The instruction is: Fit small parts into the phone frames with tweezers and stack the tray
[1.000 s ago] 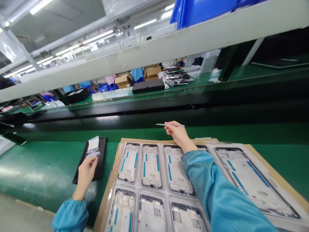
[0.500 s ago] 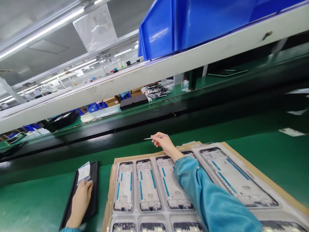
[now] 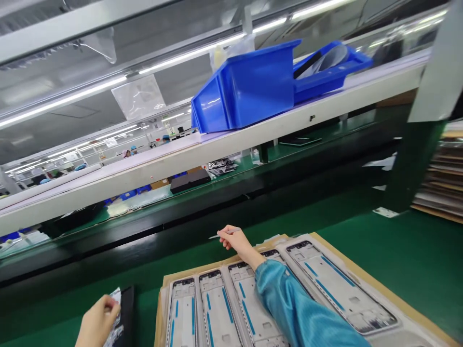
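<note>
My left hand (image 3: 97, 319) is closed in a pinch on the edge of a small silvery plastic bag (image 3: 115, 332), over a black tray (image 3: 127, 308) at the lower left. My right hand (image 3: 233, 239) grips a pair of thin, pointed tweezers (image 3: 214, 236), tip to the left, just beyond the far edge of a clear blister tray (image 3: 198, 289). Phone frames (image 3: 183, 313) with blue strips lie in its pockets. My right sleeve (image 3: 289, 301) covers part of the middle ones.
Brown cardboard (image 3: 361, 284) lies under the blister tray on the green tabletop (image 3: 415, 260). Blue bins (image 3: 260, 86) stand on a white shelf (image 3: 231, 147) above. At the right are a green post (image 3: 415, 164) and stacked sheets (image 3: 444, 178).
The view has tilted up and turned right, so the bins and post show more fully. My left hand has lifted the plastic bag's edge. My right hand still holds the tweezers.
</note>
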A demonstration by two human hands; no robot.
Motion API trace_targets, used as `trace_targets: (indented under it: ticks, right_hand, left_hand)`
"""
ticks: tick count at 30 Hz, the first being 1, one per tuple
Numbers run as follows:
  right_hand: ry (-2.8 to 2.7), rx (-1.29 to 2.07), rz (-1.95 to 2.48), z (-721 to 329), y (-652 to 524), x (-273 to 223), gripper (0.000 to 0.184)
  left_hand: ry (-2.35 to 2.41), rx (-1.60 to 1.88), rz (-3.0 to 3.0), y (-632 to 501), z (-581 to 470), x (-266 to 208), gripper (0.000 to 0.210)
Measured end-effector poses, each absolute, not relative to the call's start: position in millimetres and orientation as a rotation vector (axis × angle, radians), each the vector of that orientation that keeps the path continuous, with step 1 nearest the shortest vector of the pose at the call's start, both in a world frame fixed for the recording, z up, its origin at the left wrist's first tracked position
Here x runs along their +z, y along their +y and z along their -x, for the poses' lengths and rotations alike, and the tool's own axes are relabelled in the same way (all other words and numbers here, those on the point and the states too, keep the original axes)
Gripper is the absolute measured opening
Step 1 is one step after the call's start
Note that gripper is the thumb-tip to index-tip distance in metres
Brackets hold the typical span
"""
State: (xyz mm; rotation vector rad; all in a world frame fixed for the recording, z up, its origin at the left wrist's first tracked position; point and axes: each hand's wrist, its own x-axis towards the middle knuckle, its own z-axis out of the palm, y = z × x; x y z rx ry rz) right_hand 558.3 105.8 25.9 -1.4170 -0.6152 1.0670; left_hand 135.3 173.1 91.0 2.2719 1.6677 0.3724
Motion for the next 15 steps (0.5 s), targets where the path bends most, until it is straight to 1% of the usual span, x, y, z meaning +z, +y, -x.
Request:
trace_targets:
  ticks: [1,3,4,7,9,10,11,13,14,15]
  right_hand:
    - [-0.608,1.058,1.415,-557,106,28,0.020]
    - [-0.610,1.031,1.403,-552,109,40,0.023]
    - [-0.624,1.012,1.388,-549,111,49,0.025]
    - [-0.725,0.941,1.299,-529,112,93,0.031]
    - [-0.825,0.889,1.217,-507,97,130,0.039]
    - [-0.885,0.869,1.177,-495,83,150,0.043]
    - [-0.943,0.853,1.143,-482,67,168,0.042]
    - [-1.072,0.795,1.066,-460,30,203,0.027]
    - [-1.248,0.744,1.017,-451,13,217,0.017]
    - [-1.303,0.743,1.016,-444,-2,228,0.013]
  left_hand:
    - [1.657,0.480,-2.185,172,-145,105,0.028]
    - [1.460,0.895,-1.773,163,-171,135,0.033]
    - [1.337,1.048,-1.610,154,-186,149,0.037]
    - [1.038,1.327,-1.187,125,-227,185,0.040]
    - [0.906,1.412,-0.971,109,-244,198,0.044]
    - [0.836,1.419,-0.920,103,-249,201,0.042]
    - [0.758,1.407,-0.904,98,-252,202,0.037]
    - [0.577,1.337,-0.916,94,-255,200,0.024]
    - [0.489,1.296,-0.912,93,-255,197,0.019]
    - [0.408,1.259,-0.893,92,-255,195,0.016]
